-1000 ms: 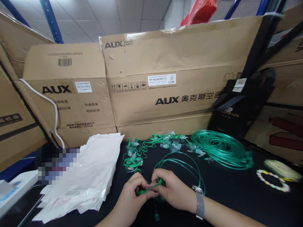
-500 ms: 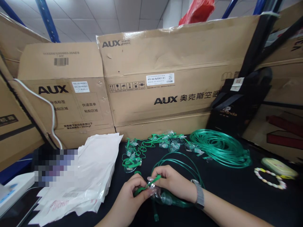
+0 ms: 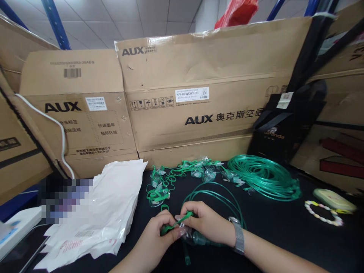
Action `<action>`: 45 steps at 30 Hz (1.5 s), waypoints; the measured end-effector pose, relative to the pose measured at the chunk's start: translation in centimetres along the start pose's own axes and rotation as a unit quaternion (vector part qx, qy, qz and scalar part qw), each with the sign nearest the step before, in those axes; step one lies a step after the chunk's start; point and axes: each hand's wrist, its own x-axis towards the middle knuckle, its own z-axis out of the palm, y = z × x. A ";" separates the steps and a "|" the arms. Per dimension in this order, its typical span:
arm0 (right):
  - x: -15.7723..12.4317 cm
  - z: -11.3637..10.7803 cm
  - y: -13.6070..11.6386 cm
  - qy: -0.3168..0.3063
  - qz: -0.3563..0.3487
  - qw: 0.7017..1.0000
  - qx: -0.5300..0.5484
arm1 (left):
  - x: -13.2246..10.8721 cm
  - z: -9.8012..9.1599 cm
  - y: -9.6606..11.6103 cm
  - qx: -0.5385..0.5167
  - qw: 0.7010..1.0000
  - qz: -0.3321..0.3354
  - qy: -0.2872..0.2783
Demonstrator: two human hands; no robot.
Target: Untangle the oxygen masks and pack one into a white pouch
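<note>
My left hand [image 3: 157, 232] is closed, its thumb and fingertips pinching a green elastic strap [image 3: 187, 216] by a small metal piece. My right hand [image 3: 209, 223], with a watch on the wrist, is closed on the same strap close beside it. Under the right hand lies a clear oxygen mask [image 3: 197, 238], partly hidden by the fingers. Loops of thin green tubing [image 3: 212, 183] curve behind that hand, and a short tube end [image 3: 187, 259] points toward me. What exactly the fingertips press on is partly hidden.
Several clear masks with green straps [image 3: 159, 193] lie behind my hands. Right of them sits a big green tubing coil [image 3: 264, 178]. White plastic bags [image 3: 113, 204] are stacked at left; a bead bracelet [image 3: 322, 214] and small case [image 3: 334, 200] lie right. Cardboard boxes [image 3: 159, 132] wall the back.
Both hands keep almost the same place and grip. The right hand and wrist have shifted very slightly left, and the view has moved a little.
</note>
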 end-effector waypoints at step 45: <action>0.0 -0.1 0.1 0.006 -0.022 0.998 0.063 | -0.9 0.3 1.2 0.012 0.999 0.033 -0.007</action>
